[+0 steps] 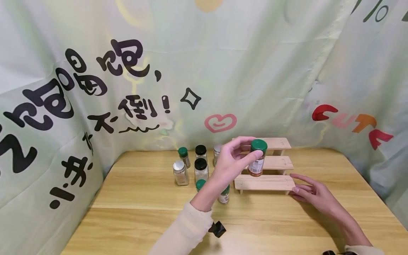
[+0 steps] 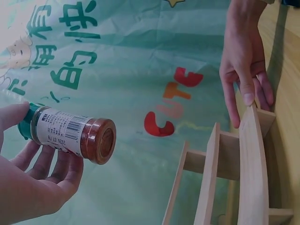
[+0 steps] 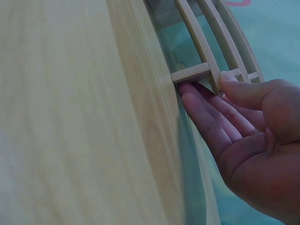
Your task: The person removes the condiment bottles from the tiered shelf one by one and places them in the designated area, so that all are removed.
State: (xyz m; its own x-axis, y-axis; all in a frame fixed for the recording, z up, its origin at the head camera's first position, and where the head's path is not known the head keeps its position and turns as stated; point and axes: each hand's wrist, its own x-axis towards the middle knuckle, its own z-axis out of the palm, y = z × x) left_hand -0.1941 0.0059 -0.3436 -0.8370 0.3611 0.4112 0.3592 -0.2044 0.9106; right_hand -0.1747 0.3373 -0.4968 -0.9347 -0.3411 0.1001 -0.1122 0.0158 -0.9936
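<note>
My left hand [image 1: 232, 161] grips a spice jar [image 1: 256, 165] with a green lid, a white label and reddish-brown contents. The jar is held upright in the air before a three-step wooden rack [image 1: 264, 182]. In the left wrist view, the thumb lies at the jar's lid [image 2: 28, 123] and the fingers curl under its side. At the rack's right end, my right hand [image 1: 315, 194] holds the lowest step. Its thumb rests on the board's edge in the right wrist view, with the fingers [image 3: 201, 110] reaching underneath.
Left of the rack stand several jars: a silver-lidded one [image 1: 180, 174], black-lidded ones [image 1: 201, 171] and green-lidded ones [image 1: 224, 196]. My left forearm partly hides some. A black object [image 1: 218, 229] shows by the left sleeve. A printed curtain [image 1: 255, 88] hangs behind the wooden table [image 1: 127, 219].
</note>
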